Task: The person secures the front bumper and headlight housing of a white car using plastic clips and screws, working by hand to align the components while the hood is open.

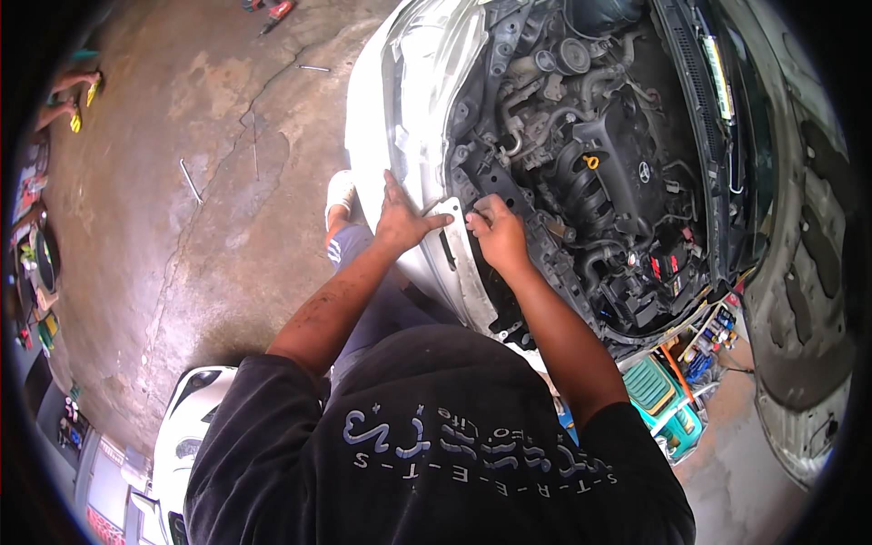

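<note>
The front of a white car stands before me, with its white bumper [371, 127] curving along the left of the open engine bay. My left hand [402, 222] lies flat on the bumper, fingers stretched out and thumb reaching right along its upper edge. Just right of that thumb, my right hand [502, 238] is closed in a pinch at the bumper's inner edge. Whatever sits between its fingertips is too small or hidden to make out. A slotted white edge panel [461, 263] runs below both hands. Beyond lies the black engine cover [618, 159] with a yellow dipstick handle [591, 163].
The raised hood [813, 236] stands at the right. A teal plastic stool [647, 386] is near the car's lower corner. Metal tools, including a rod-like one [191, 182], lie on the concrete floor [154, 218]. Another white car [182, 431] is behind left; a person's yellow-shod feet [76, 120] show far left.
</note>
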{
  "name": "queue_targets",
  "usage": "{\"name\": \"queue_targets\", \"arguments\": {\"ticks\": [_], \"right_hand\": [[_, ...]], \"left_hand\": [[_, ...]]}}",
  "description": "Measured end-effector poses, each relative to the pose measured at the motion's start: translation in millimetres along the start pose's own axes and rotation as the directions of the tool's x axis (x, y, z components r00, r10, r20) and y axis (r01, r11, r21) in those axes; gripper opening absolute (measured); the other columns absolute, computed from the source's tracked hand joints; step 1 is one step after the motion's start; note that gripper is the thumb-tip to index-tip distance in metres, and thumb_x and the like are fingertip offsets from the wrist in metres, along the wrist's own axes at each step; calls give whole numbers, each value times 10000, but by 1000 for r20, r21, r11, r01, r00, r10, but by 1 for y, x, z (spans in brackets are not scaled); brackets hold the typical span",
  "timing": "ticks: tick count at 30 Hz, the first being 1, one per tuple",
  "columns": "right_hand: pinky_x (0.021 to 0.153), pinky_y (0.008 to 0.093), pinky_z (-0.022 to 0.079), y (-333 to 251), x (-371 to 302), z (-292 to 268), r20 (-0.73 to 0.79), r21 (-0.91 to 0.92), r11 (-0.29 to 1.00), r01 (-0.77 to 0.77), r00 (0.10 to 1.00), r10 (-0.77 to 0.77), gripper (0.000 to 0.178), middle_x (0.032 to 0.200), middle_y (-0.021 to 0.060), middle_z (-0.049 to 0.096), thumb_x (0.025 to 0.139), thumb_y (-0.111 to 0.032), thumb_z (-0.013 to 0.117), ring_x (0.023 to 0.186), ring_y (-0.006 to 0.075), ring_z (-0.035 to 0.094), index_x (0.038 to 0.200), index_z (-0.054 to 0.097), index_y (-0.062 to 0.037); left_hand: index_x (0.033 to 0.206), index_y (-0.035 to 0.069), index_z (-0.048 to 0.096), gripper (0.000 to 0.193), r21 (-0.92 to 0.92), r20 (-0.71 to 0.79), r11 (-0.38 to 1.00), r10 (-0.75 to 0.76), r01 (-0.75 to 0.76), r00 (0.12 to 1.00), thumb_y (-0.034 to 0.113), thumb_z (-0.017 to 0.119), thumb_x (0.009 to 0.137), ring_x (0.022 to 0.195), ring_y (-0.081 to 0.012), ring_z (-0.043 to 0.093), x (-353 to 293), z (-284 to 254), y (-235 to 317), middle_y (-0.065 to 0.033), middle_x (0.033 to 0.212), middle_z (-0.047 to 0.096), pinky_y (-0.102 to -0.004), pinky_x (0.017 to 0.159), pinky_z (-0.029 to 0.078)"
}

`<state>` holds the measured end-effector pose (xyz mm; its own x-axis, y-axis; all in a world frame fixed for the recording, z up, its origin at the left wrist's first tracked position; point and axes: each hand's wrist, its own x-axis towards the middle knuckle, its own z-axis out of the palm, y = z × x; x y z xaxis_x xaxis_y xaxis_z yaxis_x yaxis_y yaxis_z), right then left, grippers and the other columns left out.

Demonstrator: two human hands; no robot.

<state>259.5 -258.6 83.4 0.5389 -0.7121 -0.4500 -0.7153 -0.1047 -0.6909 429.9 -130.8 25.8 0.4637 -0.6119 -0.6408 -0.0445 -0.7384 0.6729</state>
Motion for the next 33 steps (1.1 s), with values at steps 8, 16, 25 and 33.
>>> {"name": "queue_targets", "arguments": {"ticks": [8, 16, 25, 33], "right_hand": [[767, 490, 577, -24, 14, 6, 46, -377, 876, 301, 951, -306, 203, 1000, 182, 747, 897, -93, 809, 896, 422, 730, 1044, 676, -48], [831, 538, 564, -30, 12, 6, 181, -470, 809, 352, 936, -302, 181, 1102, 164, 716, 888, -86, 783, 1005, 452, 692, 1031, 674, -63], [852, 544, 578, -35, 19, 4, 238, -479, 790, 382, 923, -303, 147, 1127, 154, 709, 919, -112, 748, 1001, 445, 706, 1037, 667, -76], [863, 533, 570, -48, 14, 12, 192, -496, 822, 281, 958, -212, 163, 1131, 181, 716, 895, -88, 747, 1032, 458, 693, 1027, 660, -46]], "left_hand": [[1624, -197, -134, 1699, -20, 7, 1000, 16, -16, 1000, 605, 1007, 654, 1610, -465, 304, 2, 1, -4, -430, 1699, 225, -403, 1317, 315], [1665, -116, -150, 1692, -20, 25, 1000, -7, 8, 1000, 609, 997, 653, 1620, -463, 279, 2, -1, -5, -389, 1724, 207, -454, 1314, 334], [1654, -123, -171, 1682, -5, 53, 999, -42, 42, 998, 572, 1003, 669, 1617, -465, 280, 0, -4, -2, -408, 1703, 234, -443, 1318, 325], [1677, -77, -165, 1676, -2, 40, 998, -65, 65, 997, 571, 1001, 663, 1619, -459, 280, -1, -6, -7, -388, 1716, 237, -465, 1317, 326]]}}
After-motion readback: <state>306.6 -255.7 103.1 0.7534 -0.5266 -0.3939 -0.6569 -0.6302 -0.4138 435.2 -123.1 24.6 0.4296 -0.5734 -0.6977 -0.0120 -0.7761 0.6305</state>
